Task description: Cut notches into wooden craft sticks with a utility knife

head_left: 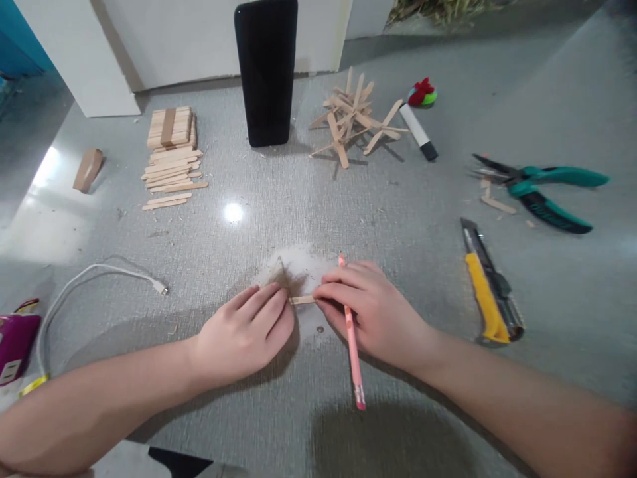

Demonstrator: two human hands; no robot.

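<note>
A short length of wooden popsicle stick (302,301) shows between my two hands, low over the grey table. My left hand (246,328) is closed on its left end, and the fingers hide that part. The right end sits in the fingertips of my right hand (378,318). That same hand also keeps a pink pencil (352,342) between its fingers, its tip pointing away from me and its eraser toward me. Under and just beyond the fingertips lies a pale, dusty patch (293,262) on the table.
Popsicle sticks (172,166) lie bundled and loose at the left, near a white cable (99,267). A black phone (267,73) stands upright behind. Crossed sticks (351,113) and a white marker (417,129) lie farther right. Pliers (542,189) and a yellow cutter (488,285) are at the right.
</note>
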